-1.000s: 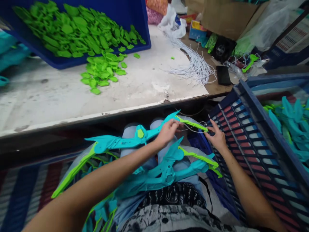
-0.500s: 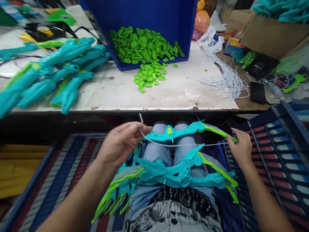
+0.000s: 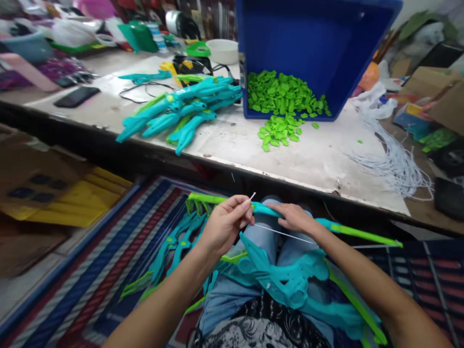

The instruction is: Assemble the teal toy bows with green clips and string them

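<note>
A teal and lime toy bow (image 3: 348,230) lies across my knees below the table edge. My left hand (image 3: 224,223) is closed in a pinch on the free end of a thin white string (image 3: 282,234) that runs right toward the bow's lime tip. My right hand (image 3: 295,217) is closed over the bow's teal middle. More teal bows (image 3: 290,280) are piled on my lap under both arms.
On the white table (image 3: 319,164) sit a heap of finished teal bows (image 3: 181,111), a tipped blue bin (image 3: 311,43) spilling small green pieces (image 3: 279,130), and a bundle of white strings (image 3: 395,164). A black phone (image 3: 76,95) lies far left. Cardboard (image 3: 32,188) lies on the striped mat (image 3: 105,261).
My view swung left. The right hand slid from the bow's right lime tip to its middle. The left hand carried the string end in toward the bow.
</note>
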Motion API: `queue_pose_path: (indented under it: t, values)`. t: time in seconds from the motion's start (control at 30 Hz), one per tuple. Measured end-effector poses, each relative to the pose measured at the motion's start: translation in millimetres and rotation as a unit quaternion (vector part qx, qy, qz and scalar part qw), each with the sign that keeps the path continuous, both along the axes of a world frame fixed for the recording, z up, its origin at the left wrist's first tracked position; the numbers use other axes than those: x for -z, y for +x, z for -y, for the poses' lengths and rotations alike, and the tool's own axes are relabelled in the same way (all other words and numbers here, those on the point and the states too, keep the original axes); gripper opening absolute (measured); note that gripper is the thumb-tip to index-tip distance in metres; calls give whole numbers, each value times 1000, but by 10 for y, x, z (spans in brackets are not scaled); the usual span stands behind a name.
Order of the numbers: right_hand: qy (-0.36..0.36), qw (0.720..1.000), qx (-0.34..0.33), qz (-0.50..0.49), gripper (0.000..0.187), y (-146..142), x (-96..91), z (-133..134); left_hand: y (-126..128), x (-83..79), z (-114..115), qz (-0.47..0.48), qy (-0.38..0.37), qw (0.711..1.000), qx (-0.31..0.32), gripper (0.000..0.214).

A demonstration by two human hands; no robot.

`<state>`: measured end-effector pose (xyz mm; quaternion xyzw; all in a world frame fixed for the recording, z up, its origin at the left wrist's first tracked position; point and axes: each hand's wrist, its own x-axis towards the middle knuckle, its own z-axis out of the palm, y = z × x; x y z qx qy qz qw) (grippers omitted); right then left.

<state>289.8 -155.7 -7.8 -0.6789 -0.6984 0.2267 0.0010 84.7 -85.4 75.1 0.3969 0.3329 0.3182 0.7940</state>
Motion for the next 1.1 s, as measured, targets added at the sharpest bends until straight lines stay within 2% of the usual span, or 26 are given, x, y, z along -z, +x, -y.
queue_pose_path:
  t: [0.13, 0.23, 0.43, 0.73, 0.93, 1.03, 1.1]
  values:
    - [-59, 991, 61, -107, 60, 303, 3, -36, -220, 196, -326, -76, 72, 981, -163, 31]
    - [-38, 985, 71, -151, 57, 351, 77, -34, -284, 290, -606, -142, 105, 963, -205, 27]
    - [-7, 981, 78, -180, 54, 322, 84, -12, -177, 299, -951, -193, 202, 950, -139, 20]
    - [-5, 981, 74, -181, 53, 350, 106, -2, -100, 265, -1055, -213, 231, 942, -120, 11]
    - [4, 987, 69, -147, 52, 317, 144, 37, -47, 260, -1104, -159, 203, 960, -113, 14]
    - [31, 986, 50, -155, 49, 338, 193, 101, -50, 232, -1139, -146, 171, 972, -77, 19]
    - [61, 985, 32, -159, 45, 354, 168, 101, -74, 212, -1150, -149, 150, 976, -55, 13]
